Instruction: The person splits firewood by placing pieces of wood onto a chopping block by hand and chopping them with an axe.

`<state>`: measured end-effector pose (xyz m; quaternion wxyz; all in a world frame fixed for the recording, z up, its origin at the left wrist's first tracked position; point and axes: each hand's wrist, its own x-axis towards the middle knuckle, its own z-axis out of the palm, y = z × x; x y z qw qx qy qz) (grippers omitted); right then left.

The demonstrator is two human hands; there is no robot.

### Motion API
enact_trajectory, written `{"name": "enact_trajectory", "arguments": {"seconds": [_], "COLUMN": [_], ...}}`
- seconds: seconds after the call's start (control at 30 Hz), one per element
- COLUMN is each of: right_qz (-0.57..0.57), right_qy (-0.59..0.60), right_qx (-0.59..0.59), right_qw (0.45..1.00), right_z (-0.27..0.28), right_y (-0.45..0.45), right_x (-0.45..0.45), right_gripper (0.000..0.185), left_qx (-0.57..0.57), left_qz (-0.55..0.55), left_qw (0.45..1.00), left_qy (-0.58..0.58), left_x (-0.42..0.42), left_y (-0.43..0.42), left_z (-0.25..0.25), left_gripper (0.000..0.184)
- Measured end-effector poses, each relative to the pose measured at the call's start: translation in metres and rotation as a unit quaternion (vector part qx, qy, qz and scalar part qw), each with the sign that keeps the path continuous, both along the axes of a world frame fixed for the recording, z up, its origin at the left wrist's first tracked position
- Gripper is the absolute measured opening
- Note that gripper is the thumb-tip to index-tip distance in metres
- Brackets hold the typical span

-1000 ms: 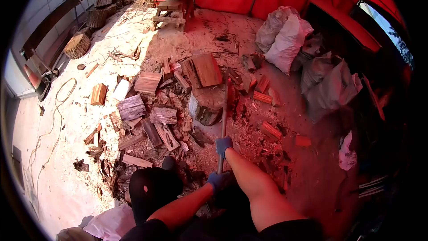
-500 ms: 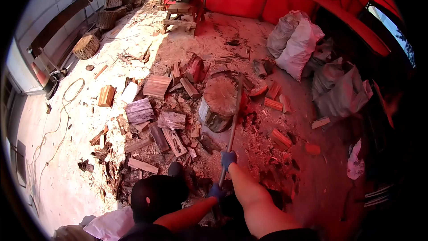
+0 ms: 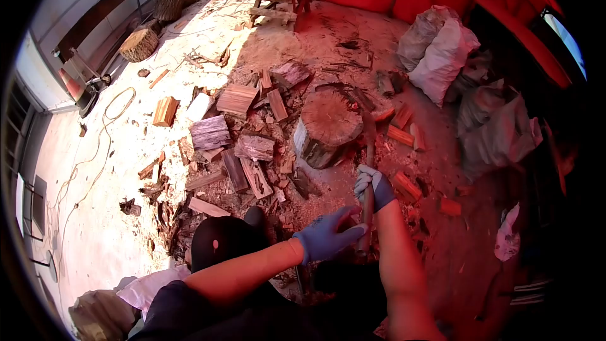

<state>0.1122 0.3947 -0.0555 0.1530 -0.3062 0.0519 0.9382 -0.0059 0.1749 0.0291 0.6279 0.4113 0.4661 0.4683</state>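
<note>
My right hand (image 3: 377, 188), in a grey-blue work glove, is wrapped round the wooden handle of a long axe (image 3: 368, 145). The handle runs away from me beside the chopping block (image 3: 331, 120); its dark head, near the block's right edge, is hard to make out. My left hand (image 3: 328, 235), gloved too, has its fingers apart beside the lower end of the handle; whether the fingertips touch it I cannot tell. Nothing stands on top of the block. Split firewood (image 3: 211, 132) lies scattered to its left, and more split pieces (image 3: 401, 136) lie to its right.
Wood chips and bark cover the floor. Stuffed sacks (image 3: 442, 50) stand at the right. A machine on a wooden stand (image 3: 274, 9) is at the back, a round log (image 3: 139, 45) by the left wall. A cord (image 3: 104, 129) snakes across the left floor.
My left hand has opened from its grip on the handle. Both hands have moved up and to the right in view, and the axe handle now stands more upright. The view has shifted slightly.
</note>
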Motion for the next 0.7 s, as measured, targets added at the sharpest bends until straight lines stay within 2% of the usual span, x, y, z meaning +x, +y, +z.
{"name": "enact_trajectory", "arguments": {"seconds": [0.03,0.07,0.1,0.17,0.2,0.23,0.27,0.3,0.33,0.37,0.43,0.5,0.57,0.63,0.7], "right_qz": [0.012,0.010,0.008,0.022,0.028,0.058,0.087,0.064,0.061,0.059,0.061,0.062,0.053,0.050,0.046], "right_qy": [-0.010,-0.041,-0.071,-0.065,-0.066,-0.104,-0.140,-0.134,-0.110,-0.087,-0.094,-0.107,-0.120,-0.100,-0.078], "right_qx": [-0.004,0.000,0.004,0.004,0.002,-0.011,-0.026,0.007,-0.035,-0.074,-0.069,-0.050,-0.031,-0.038,-0.041], "right_qw": [1.000,0.999,0.997,0.998,0.997,0.993,0.986,0.989,0.991,0.992,0.991,0.991,0.991,0.993,0.995], "right_z": [0.013,0.022,0.024,0.002,-0.008,-0.021,-0.031,-0.031,-0.038,-0.045,-0.057,-0.062,-0.062,-0.056,-0.050], "right_y": [0.008,0.012,0.017,0.011,0.009,0.005,-0.001,-0.005,0.003,0.011,0.010,0.010,0.012,0.012,0.015], "right_x": [0.015,0.035,0.051,0.087,0.100,0.111,0.121,0.130,0.143,0.154,0.163,0.171,0.174,0.174,0.166], "right_gripper": [0.026,0.024,0.023,0.020,0.020,0.018,0.016,0.012,0.015,0.020,0.023,0.028,0.033,0.037,0.041], "left_qx": [-0.002,0.126,0.244,0.117,0.072,0.024,-0.035,-0.093,-0.176,-0.252,-0.275,-0.300,-0.348,-0.327,-0.311], "left_qz": [0.007,-0.057,-0.122,-0.186,-0.170,-0.156,-0.104,-0.052,-0.013,0.027,0.052,0.080,0.227,0.254,0.287], "left_qw": [1.000,0.969,0.877,0.898,0.928,0.952,0.955,0.951,0.884,0.789,0.786,0.783,0.792,0.804,0.783], "left_qy": [0.000,0.204,0.396,0.381,0.324,0.263,0.277,0.290,0.432,0.560,0.551,0.539,0.448,0.427,0.456], "left_x": [-0.018,-0.040,-0.064,-0.108,-0.131,-0.159,-0.196,-0.232,-0.256,-0.279,-0.326,-0.350,-0.363,-0.366,-0.382], "left_y": [0.000,-0.005,-0.009,-0.007,-0.002,0.005,0.011,0.016,0.018,0.021,0.018,0.024,0.044,0.066,0.090], "left_z": [0.023,0.039,0.047,0.054,0.038,0.005,-0.047,-0.098,-0.126,-0.155,-0.224,-0.273,-0.304,-0.312,-0.340], "left_gripper": [0.060,0.061,0.061,0.054,0.054,0.053,0.058,0.062,0.068,0.074,0.078,0.082,0.084,0.088,0.093]}}
